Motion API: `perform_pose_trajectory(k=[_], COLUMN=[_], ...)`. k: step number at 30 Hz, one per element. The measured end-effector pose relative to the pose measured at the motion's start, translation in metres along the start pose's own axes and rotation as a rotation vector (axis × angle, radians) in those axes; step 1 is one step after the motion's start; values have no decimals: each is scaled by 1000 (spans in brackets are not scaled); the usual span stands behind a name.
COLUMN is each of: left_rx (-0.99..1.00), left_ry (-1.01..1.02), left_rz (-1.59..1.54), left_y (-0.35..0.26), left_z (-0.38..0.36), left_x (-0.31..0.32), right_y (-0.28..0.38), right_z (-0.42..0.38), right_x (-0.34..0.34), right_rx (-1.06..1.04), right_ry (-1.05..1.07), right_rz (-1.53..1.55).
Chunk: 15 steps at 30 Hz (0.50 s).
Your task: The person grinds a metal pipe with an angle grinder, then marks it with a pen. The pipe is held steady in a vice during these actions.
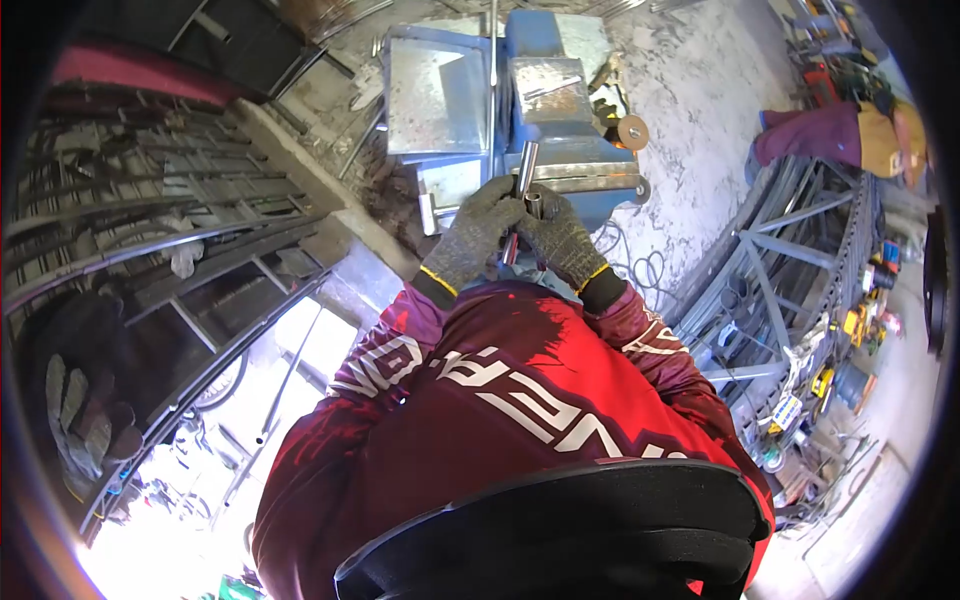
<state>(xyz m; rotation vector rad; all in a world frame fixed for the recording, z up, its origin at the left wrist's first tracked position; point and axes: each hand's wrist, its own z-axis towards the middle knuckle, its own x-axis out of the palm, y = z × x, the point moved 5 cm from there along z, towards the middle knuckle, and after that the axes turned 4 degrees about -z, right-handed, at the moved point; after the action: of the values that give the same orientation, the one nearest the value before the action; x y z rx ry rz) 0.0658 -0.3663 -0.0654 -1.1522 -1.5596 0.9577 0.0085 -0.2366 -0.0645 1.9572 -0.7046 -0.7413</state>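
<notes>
Both my hands wear dark knit work gloves with yellow-edged cuffs and meet in front of my chest. My left hand (pixel 472 232) is closed around a short shiny metal tube (pixel 527 166), which points away from me. My right hand (pixel 562 238) is closed beside it, its fingers round a second short piece of metal tube (pixel 534 204) with an open end showing. The two hands touch or nearly touch, and the fingertips are partly hidden. Just beyond them stands a blue metal machine (pixel 575 153) with a flat metal plate (pixel 438 95) on its left.
A long thin metal bar (pixel 493 80) runs across the machine. A round brown disc (pixel 633 132) sits at its right. Metal racks with bars (pixel 150 250) fill the left; steel profiles and a frame (pixel 790 250) lie right. A cable (pixel 640 268) coils on the floor.
</notes>
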Motion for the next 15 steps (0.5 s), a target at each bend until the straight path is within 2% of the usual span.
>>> perform_pose_trajectory(k=[1,4,5,6,8,10,12,14,15], left_rx=[-131,-168,-150,-150,0,-30,-57,-38,129], left_ry=[-65,-138,-191,-201,-233,-280,-324,-469,-580], left_rz=[-31,100,-28,-35,65,29,-8,214,399], left_y=[-6,-10,-8,-2,2,13,7,-4,-2], left_z=[-5,-12,-13,-14,-15,-22,-26,-36,-40], left_x=[0,-10,-12,-15,-23,-30,-35,-50,-62], right_y=[2,-2,-1,-2,1,11,18,17,8], right_z=[0,10,11,13,15,14,18,25,32], right_x=[4,15,17,21,28,36,46,58,63], right_rx=[-10,-116,-116,-65,-15,-96,-76,-53,85], right_ry=[21,13,23,54,95,148,191,246,218], right_rz=[-41,-213,-219,-176,-137,-41,-27,-8,45])
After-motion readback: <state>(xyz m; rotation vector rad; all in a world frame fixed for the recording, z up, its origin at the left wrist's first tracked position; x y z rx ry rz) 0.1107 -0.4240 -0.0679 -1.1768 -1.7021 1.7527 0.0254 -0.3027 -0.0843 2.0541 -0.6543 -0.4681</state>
